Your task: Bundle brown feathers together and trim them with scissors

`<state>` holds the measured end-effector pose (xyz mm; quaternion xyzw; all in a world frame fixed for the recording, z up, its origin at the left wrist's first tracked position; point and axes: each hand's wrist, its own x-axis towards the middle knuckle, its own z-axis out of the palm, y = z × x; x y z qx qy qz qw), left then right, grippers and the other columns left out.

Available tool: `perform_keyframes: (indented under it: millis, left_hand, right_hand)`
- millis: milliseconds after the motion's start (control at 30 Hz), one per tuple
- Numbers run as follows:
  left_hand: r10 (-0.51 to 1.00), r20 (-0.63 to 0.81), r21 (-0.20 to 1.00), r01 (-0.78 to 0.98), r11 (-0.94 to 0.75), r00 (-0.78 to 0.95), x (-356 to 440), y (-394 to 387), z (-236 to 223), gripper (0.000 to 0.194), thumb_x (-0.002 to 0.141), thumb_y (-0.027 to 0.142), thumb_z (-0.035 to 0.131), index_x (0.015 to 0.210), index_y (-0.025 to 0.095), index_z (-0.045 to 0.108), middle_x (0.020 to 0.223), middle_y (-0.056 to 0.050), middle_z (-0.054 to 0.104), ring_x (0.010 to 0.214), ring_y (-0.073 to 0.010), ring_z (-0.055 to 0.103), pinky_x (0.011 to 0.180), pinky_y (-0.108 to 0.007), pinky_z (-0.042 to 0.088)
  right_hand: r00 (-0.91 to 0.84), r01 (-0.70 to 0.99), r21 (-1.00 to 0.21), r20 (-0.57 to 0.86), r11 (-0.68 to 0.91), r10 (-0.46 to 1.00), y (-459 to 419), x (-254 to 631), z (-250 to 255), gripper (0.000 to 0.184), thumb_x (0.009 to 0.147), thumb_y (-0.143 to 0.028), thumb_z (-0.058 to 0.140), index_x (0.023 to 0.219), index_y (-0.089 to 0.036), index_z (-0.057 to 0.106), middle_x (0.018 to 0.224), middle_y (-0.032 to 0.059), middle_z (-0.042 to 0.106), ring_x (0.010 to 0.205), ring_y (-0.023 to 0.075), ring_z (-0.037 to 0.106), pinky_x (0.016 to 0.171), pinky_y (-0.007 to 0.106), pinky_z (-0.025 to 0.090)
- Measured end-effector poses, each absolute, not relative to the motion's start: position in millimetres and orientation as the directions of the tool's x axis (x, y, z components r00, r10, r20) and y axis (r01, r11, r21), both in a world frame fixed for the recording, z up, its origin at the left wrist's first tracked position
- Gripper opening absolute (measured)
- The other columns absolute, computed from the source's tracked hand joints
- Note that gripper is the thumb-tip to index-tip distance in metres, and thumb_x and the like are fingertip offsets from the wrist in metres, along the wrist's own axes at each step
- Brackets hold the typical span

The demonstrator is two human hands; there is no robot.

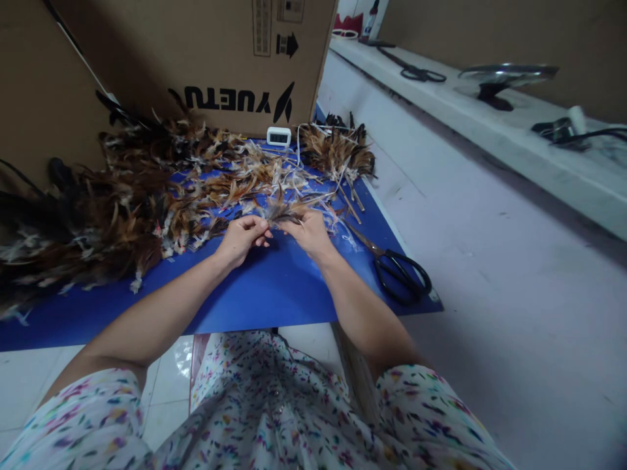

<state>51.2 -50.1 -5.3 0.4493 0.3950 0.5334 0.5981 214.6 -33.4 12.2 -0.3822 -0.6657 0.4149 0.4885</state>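
Both my hands meet over the front of the blue table (230, 294). My right hand (309, 232) is closed on a small tuft of grey-brown feathers (281, 210), whose tips point up and left. Right beside the tuft, my left hand (245, 238) is pinched with thumb and forefinger together; what sits in that pinch is too small to make out. Loose brown feathers (235, 183) with whitish bases lie just behind my hands. Black-handled scissors (399, 274) rest to the right, their blades angled toward the feathers.
A large pile of brown feathers (127, 202) spreads over the left side. At the back are a feather bundle (337, 150), a small white digital clock (279, 136) and a cardboard box (210, 59). Along the right wall, a ledge (450, 111) carries another pair of scissors (421, 73).
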Motion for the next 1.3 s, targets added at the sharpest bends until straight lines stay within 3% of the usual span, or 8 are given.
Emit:
perform_keyframes:
  millis: [267, 467, 767, 900, 1033, 1300]
  left_hand:
    - [0.992, 0.033, 0.961, -0.276, 0.001, 0.120, 52, -49, -7, 0.040, 0.058, 0.044, 0.084, 0.068, 0.012, 0.064, 0.059, -0.001, 0.065, 0.041, -0.0037, 0.045, 0.051, -0.024, 0.052]
    - [0.992, 0.039, 0.959, -0.282, -0.002, 0.123, 52, -49, -9, 0.038, 0.059, 0.043, 0.084, 0.066, 0.011, 0.064, 0.060, -0.001, 0.065, 0.041, -0.0036, 0.045, 0.051, -0.023, 0.052]
    - [0.993, 0.030, 0.959, -0.282, 0.004, 0.116, 52, -49, -10, 0.037, 0.060, 0.043, 0.083, 0.066, 0.011, 0.065, 0.060, -0.002, 0.064, 0.042, -0.0035, 0.045, 0.052, -0.024, 0.052]
    - [0.992, 0.019, 0.963, -0.268, 0.016, 0.128, 51, -48, -11, 0.037, 0.060, 0.043, 0.083, 0.067, 0.011, 0.065, 0.061, -0.002, 0.065, 0.042, -0.0036, 0.045, 0.052, -0.024, 0.052]
    - [0.988, 0.015, 0.961, -0.274, 0.028, 0.154, 51, -48, -10, 0.039, 0.059, 0.044, 0.084, 0.068, 0.012, 0.064, 0.059, -0.001, 0.064, 0.041, -0.0040, 0.046, 0.051, -0.024, 0.052]
    - [0.986, 0.017, 0.957, -0.287, 0.031, 0.166, 50, -48, -7, 0.038, 0.059, 0.043, 0.084, 0.066, 0.012, 0.064, 0.058, -0.001, 0.063, 0.042, -0.0034, 0.045, 0.052, -0.022, 0.052]
  right_hand:
    - [-0.207, 0.126, -0.881, 0.427, 0.457, 0.880, -36, 212, 15, 0.021, 0.071, -0.026, 0.060, 0.053, -0.018, 0.051, 0.058, -0.0018, 0.053, 0.058, 0.0102, 0.047, 0.060, 0.025, 0.040]
    - [-0.147, 0.153, -0.852, 0.481, 0.500, 0.864, -34, 210, 6, 0.012, 0.072, -0.024, 0.059, 0.061, -0.019, 0.056, 0.067, -0.0014, 0.057, 0.064, 0.0115, 0.051, 0.066, 0.026, 0.041]
    - [-0.122, 0.211, -0.860, 0.449, 0.465, 0.885, -38, 208, 8, 0.016, 0.072, -0.024, 0.062, 0.060, -0.020, 0.051, 0.062, -0.0030, 0.053, 0.062, 0.0110, 0.047, 0.063, 0.026, 0.040]
    - [-0.148, 0.101, -0.894, 0.421, 0.437, 0.895, -35, 207, 8, 0.024, 0.071, -0.032, 0.067, 0.057, -0.019, 0.053, 0.061, -0.0021, 0.053, 0.059, 0.0102, 0.047, 0.059, 0.025, 0.040]
    - [-0.199, 0.015, -0.950, 0.302, 0.311, 0.932, -31, 209, 5, 0.029, 0.067, -0.039, 0.074, 0.058, -0.017, 0.057, 0.058, -0.0022, 0.054, 0.054, 0.0096, 0.046, 0.053, 0.025, 0.040]
    - [-0.213, -0.057, -0.973, 0.230, 0.223, 0.950, -30, 209, 1, 0.026, 0.065, -0.038, 0.076, 0.068, -0.016, 0.064, 0.063, -0.0018, 0.058, 0.056, 0.0101, 0.049, 0.052, 0.025, 0.041]
